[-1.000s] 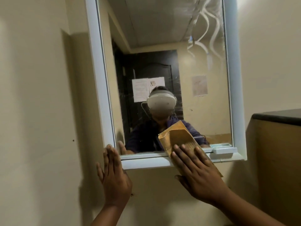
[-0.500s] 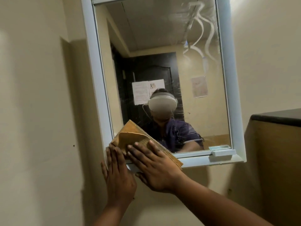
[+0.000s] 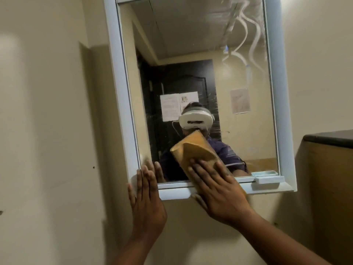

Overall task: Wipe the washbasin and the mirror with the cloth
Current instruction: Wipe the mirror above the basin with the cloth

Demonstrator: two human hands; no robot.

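Beige walls surround the white-framed rectangular mirror (image 3: 200, 73). Right hand (image 3: 219, 190), fingers flat, presses the folded tan cloth (image 3: 193, 150) on its lower glass; left hand (image 3: 147, 196), open, braces its bottom-left corner. Firm overlapping strokes should reach the upper-right smears.

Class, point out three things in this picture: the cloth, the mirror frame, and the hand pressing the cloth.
cloth (image 3: 193, 150): head view, on its upper folded part.
mirror frame (image 3: 282, 92): head view, on its right upright.
right hand (image 3: 219, 190): head view, on the back of the hand.
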